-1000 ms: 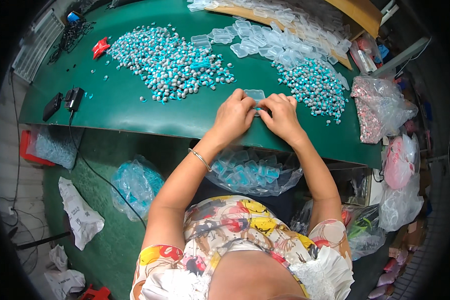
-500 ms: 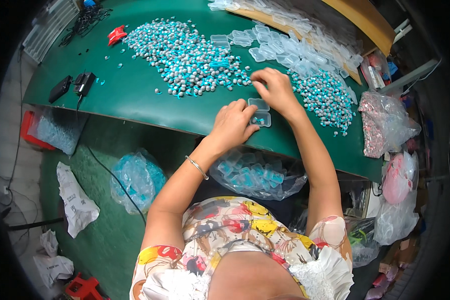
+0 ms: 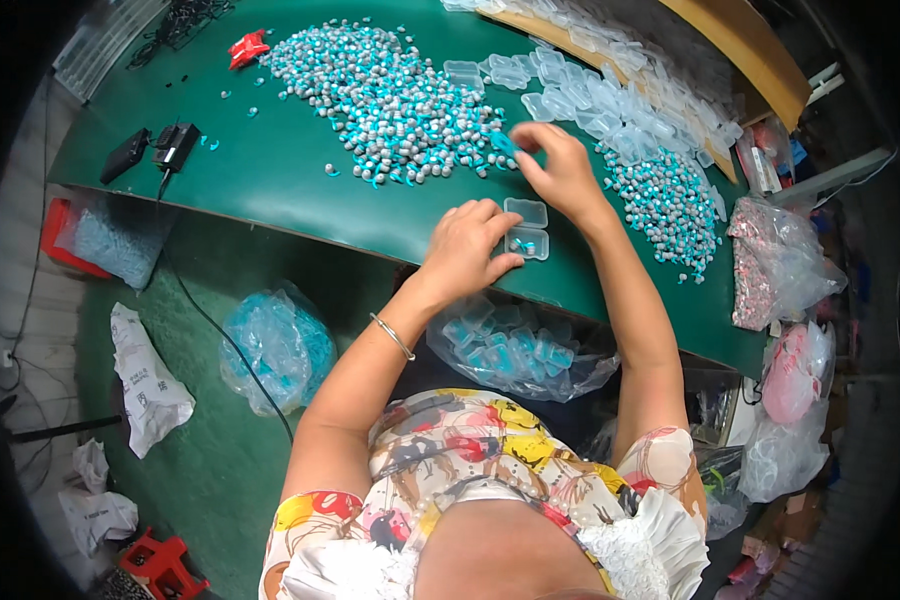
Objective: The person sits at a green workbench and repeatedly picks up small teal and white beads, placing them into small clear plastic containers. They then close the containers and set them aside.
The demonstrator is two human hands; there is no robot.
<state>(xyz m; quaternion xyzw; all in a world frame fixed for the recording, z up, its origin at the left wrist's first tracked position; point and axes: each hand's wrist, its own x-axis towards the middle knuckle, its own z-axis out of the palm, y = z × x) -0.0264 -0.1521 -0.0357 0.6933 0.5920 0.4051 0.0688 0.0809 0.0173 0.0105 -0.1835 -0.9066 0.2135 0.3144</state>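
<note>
At the near edge of the green bench (image 3: 300, 190), the left hand (image 3: 467, 250) lies with its fingers (image 3: 500, 268) curled lightly against a small clear hinged case (image 3: 526, 230), pressing its near-left side; the case sits open, its lid lying on the far side, with a blue piece inside the near half. Just beyond and to the right of the case, the right hand (image 3: 560, 172) reaches to the far left, fingers pinched together at the edge of the large heap of grey-and-blue small parts (image 3: 390, 100); whether they have a piece between them cannot be told for sure. A second, smaller heap of the same parts (image 3: 665, 200) lies right of that hand. Empty clear cases (image 3: 610, 100) are scattered along the far side of the bench. A bracelet (image 3: 393, 336) circles the left wrist. Below the bench's near edge hangs a clear bag of filled cases (image 3: 515, 345); a blue-filled bag (image 3: 275, 345) rests on the floor to the left.
</note>
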